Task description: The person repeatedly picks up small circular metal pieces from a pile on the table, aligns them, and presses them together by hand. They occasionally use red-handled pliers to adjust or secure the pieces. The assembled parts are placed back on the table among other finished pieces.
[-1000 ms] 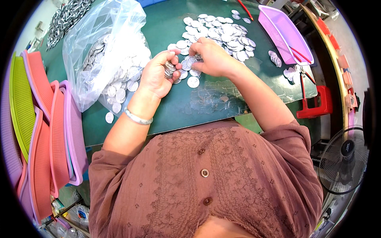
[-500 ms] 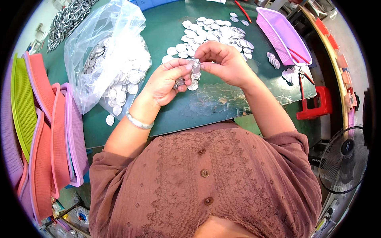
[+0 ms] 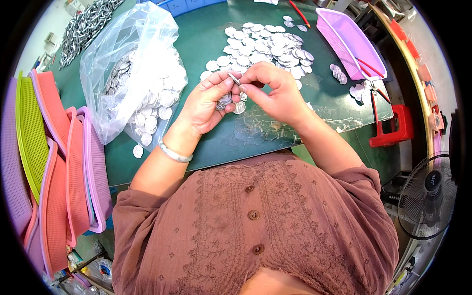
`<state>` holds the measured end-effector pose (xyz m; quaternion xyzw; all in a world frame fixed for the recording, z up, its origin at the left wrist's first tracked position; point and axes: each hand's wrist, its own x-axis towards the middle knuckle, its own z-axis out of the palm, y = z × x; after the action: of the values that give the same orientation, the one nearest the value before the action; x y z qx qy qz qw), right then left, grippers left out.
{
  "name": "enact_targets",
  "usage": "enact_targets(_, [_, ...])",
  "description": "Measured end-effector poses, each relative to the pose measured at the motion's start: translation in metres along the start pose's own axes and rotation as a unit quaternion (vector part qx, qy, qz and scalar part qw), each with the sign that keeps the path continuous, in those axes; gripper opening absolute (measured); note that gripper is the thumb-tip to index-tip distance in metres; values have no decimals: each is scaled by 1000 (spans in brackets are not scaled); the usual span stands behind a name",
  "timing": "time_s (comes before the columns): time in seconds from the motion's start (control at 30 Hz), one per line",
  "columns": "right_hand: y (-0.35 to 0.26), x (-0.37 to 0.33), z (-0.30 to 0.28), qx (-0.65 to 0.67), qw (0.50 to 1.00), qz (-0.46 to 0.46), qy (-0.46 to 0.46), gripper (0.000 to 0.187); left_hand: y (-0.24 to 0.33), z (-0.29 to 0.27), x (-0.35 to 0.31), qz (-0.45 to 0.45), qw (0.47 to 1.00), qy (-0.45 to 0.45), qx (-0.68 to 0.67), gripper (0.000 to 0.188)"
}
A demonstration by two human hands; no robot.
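Over the near part of the green table [image 3: 206,152], my two hands meet. A silvery disc [image 3: 234,78], seen nearly edge-on, is pinched between the thumb and fingertips of my left hand [image 3: 199,105]. My right hand [image 3: 278,93] pinches the same disc from the other side with thumb and forefinger. Several more discs [image 3: 224,100] lie cupped in my left palm under the curled fingers. One disc [image 3: 239,107] shows just beside those fingers; whether it is held or lies on the table I cannot tell. Beyond my hands spreads a loose pile of similar discs [image 3: 265,44].
A clear plastic bag [image 3: 98,83] with many discs stands at left, one loose disc [image 3: 138,151] near it. A purple basket [image 3: 339,44], small disc stacks [image 3: 338,73] and red-handled pliers [image 3: 374,108] are at right. Coloured baskets [image 3: 59,187] stack at far left; metal parts [image 3: 88,29] lie behind.
The pinched disc has turned from showing its flat face to nearly edge-on. My right hand has come slightly lower and closer to my left hand.
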<state>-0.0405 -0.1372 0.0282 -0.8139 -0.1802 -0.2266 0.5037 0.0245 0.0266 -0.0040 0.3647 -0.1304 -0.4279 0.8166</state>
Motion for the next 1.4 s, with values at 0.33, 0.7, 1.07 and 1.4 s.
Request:
enact_targets(0.33, [-2, 0, 4, -80, 993, -81, 33, 7, 0, 5, -2, -6, 1000, 4, -4, 21])
enact_targets(0.7, [6, -6, -2, 99, 981, 164, 39, 6, -4, -2, 1, 10, 1000, 27, -8, 19])
enact_targets(1.07, [13, -2, -10, 338, 874, 348, 18, 10, 1, 12, -4, -21, 998, 59, 24, 23])
enact_targets(1.4, [5, 0, -11, 230, 917, 324, -47, 18, 2, 6, -1, -20, 998, 44, -38, 25])
